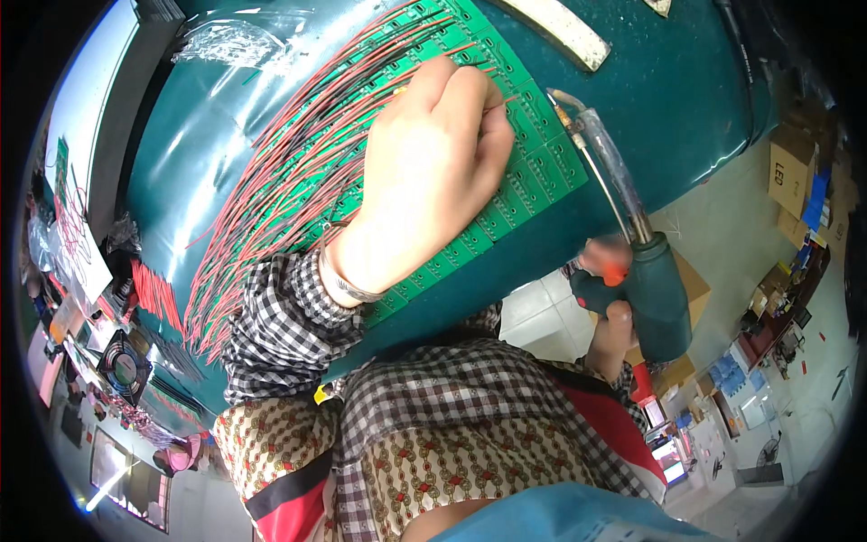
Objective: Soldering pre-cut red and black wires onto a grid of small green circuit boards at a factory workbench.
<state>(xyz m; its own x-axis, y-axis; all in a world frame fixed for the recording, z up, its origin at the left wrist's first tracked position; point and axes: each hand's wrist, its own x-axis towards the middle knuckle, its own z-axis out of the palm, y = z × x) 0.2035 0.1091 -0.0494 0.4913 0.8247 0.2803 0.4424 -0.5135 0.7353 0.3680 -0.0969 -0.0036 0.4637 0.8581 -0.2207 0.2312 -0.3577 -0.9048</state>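
A green circuit board panel [551, 167] lies on the table, divided into many small repeated boards. Rows of thin red and black wires [271, 172] fan out from it to the left. My left hand [433, 163] is over the panel, its fingers pinched together on a thin red wire [509, 98] whose end sticks out at the fingertips. To the right, my right hand [616, 330] grips the dark green handle of a soldering gun [664, 298]. Its metal tube and tip point up beside the panel's right edge, apart from the board.
The table has a glossy green cover [668, 99]. A whitish worn bar [569, 36] lies at the far side, and clear plastic wrap [235, 41] at the far left. A small black fan [124, 366] stands at left. Cardboard boxes [787, 172] sit beyond the right edge.
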